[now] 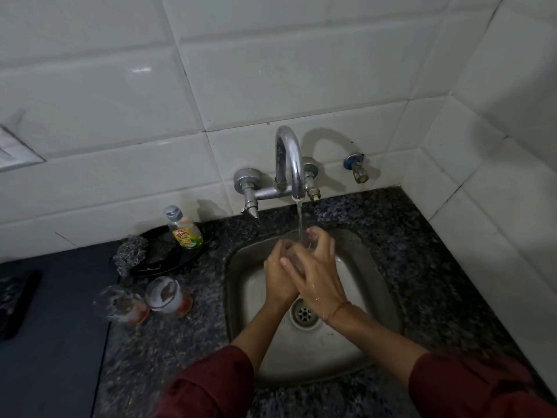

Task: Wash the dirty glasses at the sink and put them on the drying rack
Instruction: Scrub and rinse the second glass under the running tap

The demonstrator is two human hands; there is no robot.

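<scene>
Over the steel sink, both my hands hold a clear glass under the running stream from the chrome tap. My left hand wraps the glass from the left. My right hand covers it from the right and front, hiding most of it. Two dirty glasses stand on the granite counter left of the sink: one with white foam inside and another further left, both with reddish residue at the bottom.
A dish-soap bottle and a steel scrubber sit on a black plate behind the dirty glasses. A dark mat covers the counter at left. A spare valve juts from the tiled wall. The drain lies below my wrists.
</scene>
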